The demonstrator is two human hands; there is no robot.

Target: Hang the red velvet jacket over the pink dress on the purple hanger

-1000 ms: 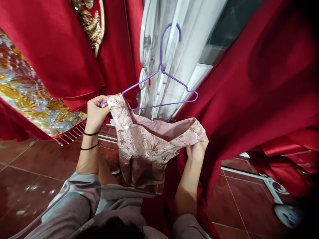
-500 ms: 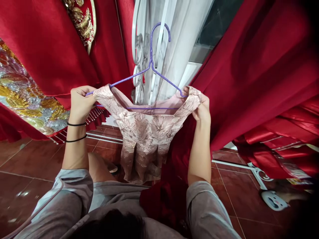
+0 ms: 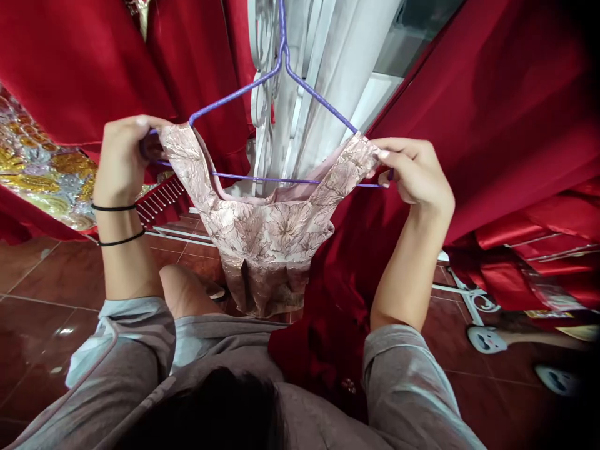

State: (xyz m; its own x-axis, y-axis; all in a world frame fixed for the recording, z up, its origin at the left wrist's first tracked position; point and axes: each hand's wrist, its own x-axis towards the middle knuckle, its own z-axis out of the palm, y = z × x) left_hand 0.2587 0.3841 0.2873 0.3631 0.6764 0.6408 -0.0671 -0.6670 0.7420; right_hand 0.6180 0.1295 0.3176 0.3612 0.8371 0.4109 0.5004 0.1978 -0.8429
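A pink brocade dress (image 3: pixel 272 231) with a floral pattern hangs from a purple wire hanger (image 3: pixel 234 95) in front of me. Its two wide shoulder straps lie over the hanger's ends. My left hand (image 3: pixel 129 147) grips the left strap where it meets the hanger's end; some of its fingers are hidden behind. On the other side, my right hand (image 3: pixel 412 165) pinches the right strap between thumb and fingers, with the hanger's right corner beside the fingertips. The hanger's hook runs out of the top of the view.
Red drapes (image 3: pixel 469 112) hang at both sides, with a sequined gold and silver garment (image 3: pixel 56 165) at left. Behind the hanger are a white scrollwork metal frame (image 3: pixel 257 100) and white curtain (image 3: pixel 356 75). At right, a person's slippered foot (image 3: pixel 487 339) rests on red tiles.
The hanger and dress have come up and nearer. Both hands moved outward, and the right strap now sits farther up over the hanger's right end.
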